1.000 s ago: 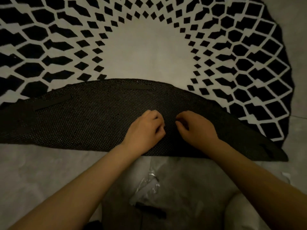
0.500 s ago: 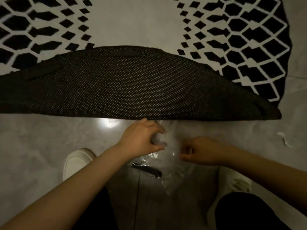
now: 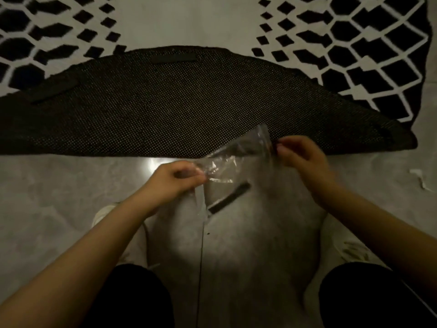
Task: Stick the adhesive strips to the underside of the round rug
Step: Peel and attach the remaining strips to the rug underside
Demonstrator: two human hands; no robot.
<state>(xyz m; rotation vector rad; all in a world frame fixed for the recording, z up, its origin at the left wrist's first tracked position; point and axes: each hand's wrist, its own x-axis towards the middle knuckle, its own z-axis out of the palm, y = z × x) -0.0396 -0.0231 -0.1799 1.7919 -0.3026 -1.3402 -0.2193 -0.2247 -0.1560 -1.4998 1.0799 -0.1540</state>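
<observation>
While both hands hold it, a clear plastic bag (image 3: 233, 159) hangs above the floor (image 3: 59, 185).

Left hand (image 3: 176, 179): fingers curled, pinching the bag's left edge.

Right hand (image 3: 301, 153): fingertips pinching the bag's right edge; the two hands sit apart, probably stretching the mouth wide to get inside.

Bag contents: one dark adhesive strip (image 3: 229, 197) lies slanted inside, low in the bag.

Round rug (image 3: 354, 43): black-and-white pattern, lying on the floor, its near edge folded away from the person so the dotted dark underside (image 3: 189, 110) faces up for sticking.

Strips already on: one near the fold's top (image 3: 173, 58), one at left (image 3: 55, 91), and what seems to be one at far right (image 3: 384, 133).
</observation>
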